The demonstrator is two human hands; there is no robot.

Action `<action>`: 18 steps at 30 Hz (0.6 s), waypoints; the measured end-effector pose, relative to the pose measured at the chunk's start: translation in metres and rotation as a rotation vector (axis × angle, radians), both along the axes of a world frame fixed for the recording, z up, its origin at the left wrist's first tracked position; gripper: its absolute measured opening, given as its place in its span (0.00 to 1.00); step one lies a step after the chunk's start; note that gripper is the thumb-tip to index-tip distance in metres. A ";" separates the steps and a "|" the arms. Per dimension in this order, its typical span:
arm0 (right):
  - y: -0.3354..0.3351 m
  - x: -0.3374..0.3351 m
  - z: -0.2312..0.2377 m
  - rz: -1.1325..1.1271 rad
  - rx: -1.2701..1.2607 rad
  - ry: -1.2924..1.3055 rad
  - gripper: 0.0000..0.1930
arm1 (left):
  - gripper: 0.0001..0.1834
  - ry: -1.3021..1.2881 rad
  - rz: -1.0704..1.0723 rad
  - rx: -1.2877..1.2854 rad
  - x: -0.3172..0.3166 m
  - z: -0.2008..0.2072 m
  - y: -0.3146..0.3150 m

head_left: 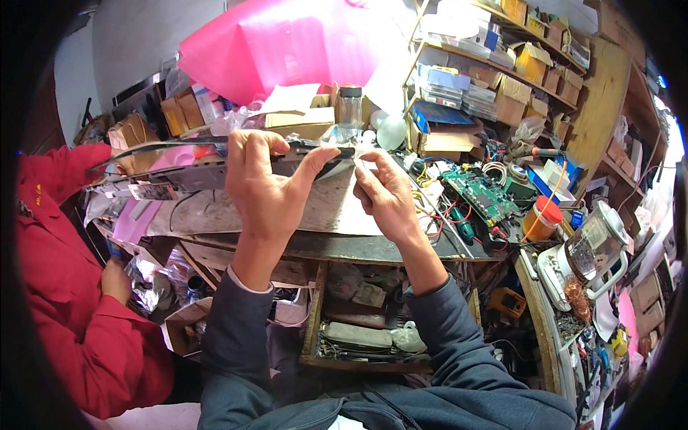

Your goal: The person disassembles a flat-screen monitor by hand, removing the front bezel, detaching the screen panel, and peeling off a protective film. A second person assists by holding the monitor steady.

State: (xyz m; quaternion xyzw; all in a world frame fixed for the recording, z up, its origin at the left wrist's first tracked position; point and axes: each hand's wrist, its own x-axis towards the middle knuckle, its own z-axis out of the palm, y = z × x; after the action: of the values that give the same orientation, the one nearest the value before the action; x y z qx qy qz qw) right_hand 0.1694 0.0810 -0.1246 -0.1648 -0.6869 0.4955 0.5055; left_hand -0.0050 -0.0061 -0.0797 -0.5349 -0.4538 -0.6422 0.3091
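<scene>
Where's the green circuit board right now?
In the head view, the circuit board lies right of the right hand, just left of the red-lidded jar.

We see a worn workbench with a pale top and a dark near edge. On its right side we find a green circuit board, loose wires and a red-lidded jar; at its far side sits an open cardboard box. Far right, a wooden shelf carries cardboard cartons.

One long panel, one blender, one drawer
</scene>
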 end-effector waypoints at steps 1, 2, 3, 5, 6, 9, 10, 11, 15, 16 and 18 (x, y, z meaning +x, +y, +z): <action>0.002 0.002 -0.002 0.011 0.005 0.003 0.13 | 0.30 0.016 0.017 0.009 0.001 -0.002 0.002; 0.006 0.003 -0.005 0.051 0.017 0.034 0.13 | 0.31 0.031 0.033 0.018 0.002 -0.004 0.004; 0.010 0.003 -0.009 0.091 0.025 0.066 0.13 | 0.31 0.049 0.049 0.024 0.002 -0.007 0.006; 0.015 0.004 -0.013 0.098 0.064 0.095 0.13 | 0.32 0.073 0.050 0.067 0.002 -0.006 0.012; 0.016 0.005 -0.013 0.068 0.055 0.079 0.14 | 0.33 0.083 0.051 0.089 0.002 -0.006 0.014; 0.019 0.005 -0.013 -0.037 0.062 0.027 0.15 | 0.33 0.090 0.062 0.082 0.003 -0.005 0.017; 0.020 0.003 -0.014 -0.084 0.085 0.038 0.15 | 0.33 0.084 0.064 0.074 0.004 -0.005 0.018; 0.021 0.000 -0.016 -0.131 0.108 0.049 0.15 | 0.33 0.098 0.075 0.079 0.005 -0.004 0.019; 0.025 -0.004 -0.021 -0.192 0.140 0.086 0.10 | 0.33 0.089 0.076 0.062 0.009 -0.006 0.022; 0.025 -0.001 -0.018 -0.137 0.079 0.110 0.10 | 0.33 0.097 0.076 0.065 0.010 -0.006 0.021; 0.023 0.010 -0.005 -0.056 0.035 -0.012 0.12 | 0.33 0.102 0.085 0.066 0.008 -0.011 0.023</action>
State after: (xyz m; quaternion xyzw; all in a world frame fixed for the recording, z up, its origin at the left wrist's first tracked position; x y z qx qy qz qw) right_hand 0.1791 0.1038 -0.1301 -0.1778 -0.6936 0.4681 0.5179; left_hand 0.0034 0.0166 -0.0906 -0.5369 -0.4382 -0.6150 0.3763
